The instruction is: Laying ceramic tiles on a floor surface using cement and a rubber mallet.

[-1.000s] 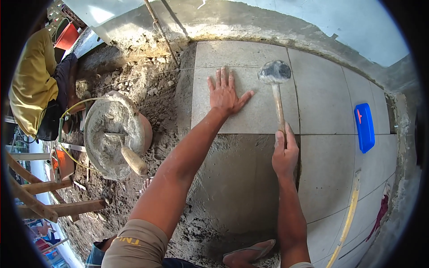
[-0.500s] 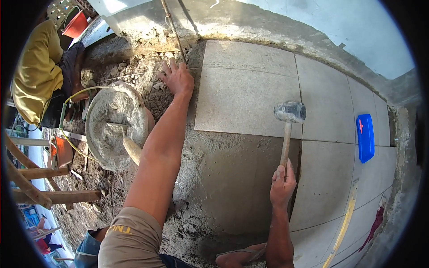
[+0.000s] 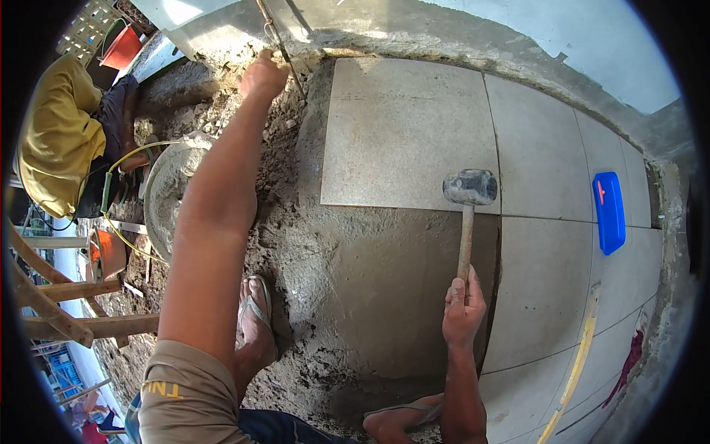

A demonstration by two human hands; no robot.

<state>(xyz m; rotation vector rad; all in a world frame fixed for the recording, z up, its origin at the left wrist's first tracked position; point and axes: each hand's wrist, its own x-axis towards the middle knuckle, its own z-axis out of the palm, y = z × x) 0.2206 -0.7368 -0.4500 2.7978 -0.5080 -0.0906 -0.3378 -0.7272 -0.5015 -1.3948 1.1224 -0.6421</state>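
While right hand clamps handle, mallet head lies forward of it; left hand: grip unclear.

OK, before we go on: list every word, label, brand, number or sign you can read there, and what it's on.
Left sleeve: a few yellow letters near the hem; I won't copy them out.
Mallet, blue case, laid tile: no readable text.
Yellow strip: any markings are too small to read.

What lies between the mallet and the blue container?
In the head view, only bare grey tiles show on the stretch from the mallet head to the blue container.
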